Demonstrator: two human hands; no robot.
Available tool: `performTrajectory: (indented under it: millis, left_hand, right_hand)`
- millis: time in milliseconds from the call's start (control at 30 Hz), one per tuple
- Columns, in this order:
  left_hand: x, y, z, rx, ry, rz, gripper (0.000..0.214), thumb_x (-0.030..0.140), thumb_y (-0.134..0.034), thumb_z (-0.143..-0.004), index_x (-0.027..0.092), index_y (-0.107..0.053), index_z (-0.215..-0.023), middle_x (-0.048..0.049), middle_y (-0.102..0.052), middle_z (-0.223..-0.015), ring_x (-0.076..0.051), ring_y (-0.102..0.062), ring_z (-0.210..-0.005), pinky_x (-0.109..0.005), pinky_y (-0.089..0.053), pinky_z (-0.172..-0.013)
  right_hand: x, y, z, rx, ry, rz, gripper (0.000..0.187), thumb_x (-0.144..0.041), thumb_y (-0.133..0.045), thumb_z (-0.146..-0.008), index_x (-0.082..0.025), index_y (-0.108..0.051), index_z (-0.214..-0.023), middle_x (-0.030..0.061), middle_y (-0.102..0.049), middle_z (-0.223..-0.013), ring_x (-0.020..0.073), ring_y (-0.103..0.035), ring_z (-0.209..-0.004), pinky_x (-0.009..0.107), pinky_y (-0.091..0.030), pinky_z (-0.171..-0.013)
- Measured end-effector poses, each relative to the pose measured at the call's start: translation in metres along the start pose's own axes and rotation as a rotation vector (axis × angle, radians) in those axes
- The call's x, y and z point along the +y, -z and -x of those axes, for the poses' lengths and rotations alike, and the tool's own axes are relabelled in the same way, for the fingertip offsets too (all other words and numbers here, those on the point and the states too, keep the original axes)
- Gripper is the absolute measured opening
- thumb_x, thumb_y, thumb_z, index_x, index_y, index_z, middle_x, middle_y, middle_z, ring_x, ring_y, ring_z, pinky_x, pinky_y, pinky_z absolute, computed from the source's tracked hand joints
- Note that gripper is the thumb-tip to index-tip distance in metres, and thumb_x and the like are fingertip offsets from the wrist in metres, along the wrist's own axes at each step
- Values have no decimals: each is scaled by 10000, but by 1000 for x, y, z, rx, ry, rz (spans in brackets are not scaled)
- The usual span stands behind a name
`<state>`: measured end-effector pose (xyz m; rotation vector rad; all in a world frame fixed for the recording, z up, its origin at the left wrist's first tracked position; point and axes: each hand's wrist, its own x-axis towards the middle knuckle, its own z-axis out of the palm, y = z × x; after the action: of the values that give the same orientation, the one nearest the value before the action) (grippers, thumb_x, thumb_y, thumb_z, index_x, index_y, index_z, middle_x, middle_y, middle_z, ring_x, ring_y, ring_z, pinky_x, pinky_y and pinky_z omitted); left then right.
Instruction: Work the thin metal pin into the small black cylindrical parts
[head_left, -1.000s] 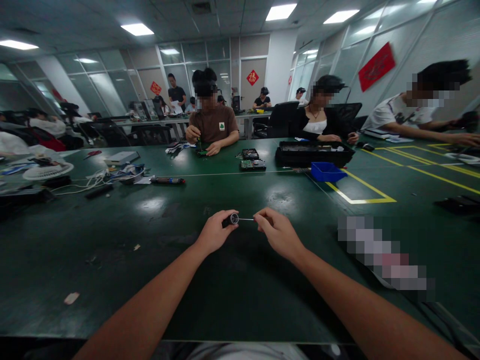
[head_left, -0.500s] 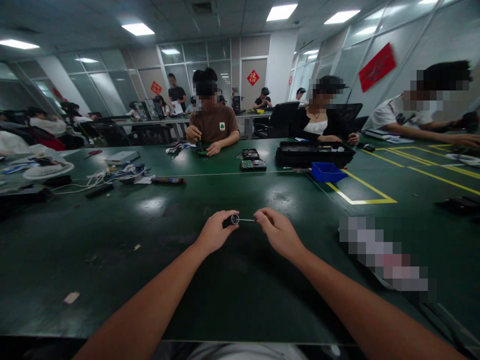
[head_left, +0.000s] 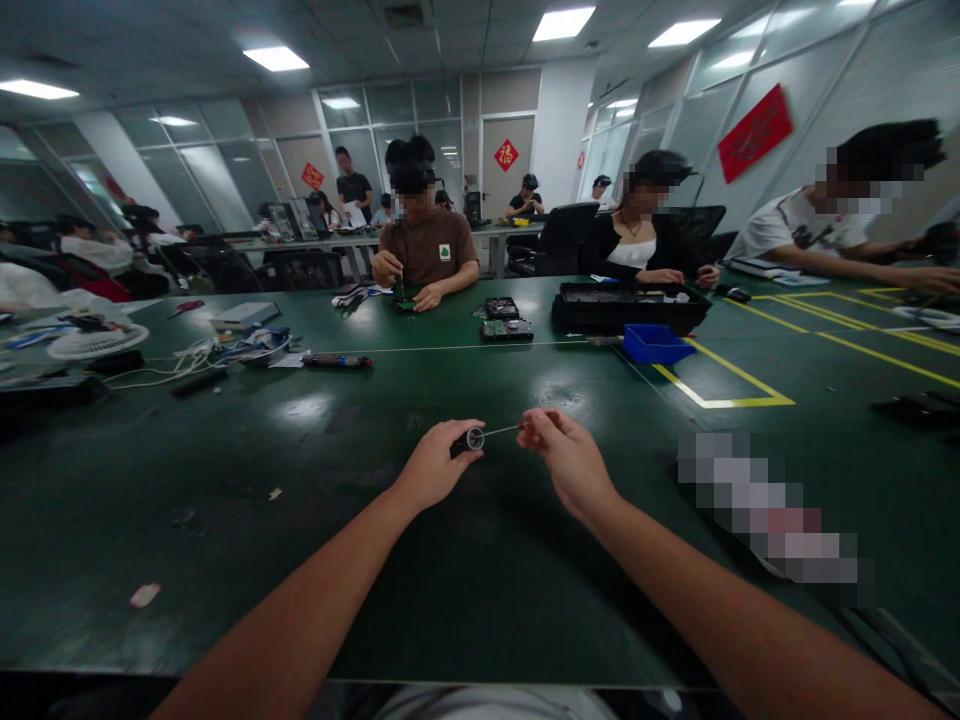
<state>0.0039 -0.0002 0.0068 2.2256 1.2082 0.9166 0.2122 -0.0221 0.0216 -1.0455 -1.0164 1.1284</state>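
Green matting covers the worktop (head_left: 225, 500) in front of me. Far to my left a pale scrap (head_left: 142, 596) lies flat on it, and further back a tangle of white cables (head_left: 196, 353) spreads beside a dark pen-shaped tool (head_left: 336, 360). Near the middle, my left grip (head_left: 435, 465) is curled tight around a black screwdriver handle (head_left: 459, 443), with the fingers wrapped over the top and the silver collar pointing to my right. Out of that collar runs a thin steel bit (head_left: 501, 432), tilted slightly upward toward the other hand. My right grip (head_left: 571, 460) pinches the far end of the bit between thumb and fingertips (head_left: 534, 422), while the rest of the fingers are loosely folded. The two hands are near each other, with only the bare stretch of the bit between them, low over the centre of the worktop; I cannot tell whether they rest on it. Across from me a person in a brown shirt (head_left: 429, 252) works with both hands on the far edge. To the right of that, circuit boards (head_left: 507, 320) lie just beside a long black tray (head_left: 630, 306), a blue bin (head_left: 655, 343) sits in front of the tray, and yellow tape lines (head_left: 724, 388) mark the worktop beyond it.
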Motion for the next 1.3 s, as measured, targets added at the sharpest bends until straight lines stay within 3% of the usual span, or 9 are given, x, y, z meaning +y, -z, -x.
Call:
performTrajectory:
  millis: [67,133,300,433,633,800,1067,1233,1300]
  left_hand:
    - [1,0,0,-14,-25,-18,389,197,-651,-874,257,-619,-1257,-48,-674,-1171,-236,-586,-1118,-418,-434,-1005]
    - [1,0,0,-16,-29,-37,389,204,-656,-875,263,-618,-1258,-46,-677,-1156,-238,-587,-1100,-420,-435,-989]
    - [3,0,0,-12,-20,-54,388,233,-672,-870,260,-623,-1254,-51,-679,-1148,-245,-583,-1094,-429,-428,-992]
    - [5,0,0,-21,-1,-57,392,256,-672,-874,263,-621,-1263,-50,-684,-1115,-247,-589,-1057,-430,-432,-977]
    - [3,-1,1,-20,-2,-63,395,265,-683,-868,275,-626,-1259,-37,-690,-1098,-244,-589,-1028,-414,-434,-941]
    - [3,1,1,-25,8,-68,404,246,-692,-858,264,-628,-1256,-37,-692,-1104,-244,-589,-1033,-416,-427,-951]
    - [2,2,1,-28,28,-74,386,245,-683,-864,257,-633,-1247,-44,-692,-1094,-249,-590,-1038,-423,-431,-953]
    - [2,2,0,-31,25,-88,383,243,-687,-864,253,-636,-1243,-44,-695,-1089,-245,-596,-1032,-428,-426,-970]
    - [1,1,0,-36,27,-96,379,239,-692,-860,256,-641,-1236,-43,-699,-1086,-245,-597,-1031,-430,-423,-974]
  right_hand:
    - [3,1,-3,14,-150,-137,238,-443,-654,-818,-207,-626,-798,27,-612,-697,177,-595,-634,397,-554,-736]
    - [5,3,-5,31,-185,-166,224,-431,-658,-815,-216,-607,-775,23,-595,-680,172,-577,-605,402,-561,-721]
    - [6,4,-3,78,46,-15,277,-486,-676,-801,-219,-622,-852,26,-647,-783,176,-611,-687,357,-536,-703]
    - [5,3,0,34,125,121,293,-502,-631,-843,-212,-629,-882,26,-652,-790,178,-616,-712,345,-507,-712]
    - [-3,2,3,5,174,246,294,-493,-618,-864,-201,-650,-869,32,-675,-753,183,-632,-701,331,-495,-694]
    - [-15,4,6,-2,142,522,352,-537,-631,-843,-201,-665,-743,-3,-591,-538,164,-537,-500,295,-384,-499]
    - [-6,6,5,-85,228,521,200,-315,-548,-876,-229,-660,-1018,23,-684,-839,202,-631,-751,318,-459,-663]
    - [-6,8,1,-82,162,673,361,-470,-460,-935,-205,-702,-895,29,-648,-676,200,-590,-614,317,-410,-569]
    - [-7,7,0,-92,148,673,360,-482,-474,-928,-200,-696,-945,39,-670,-724,196,-585,-606,318,-417,-562]
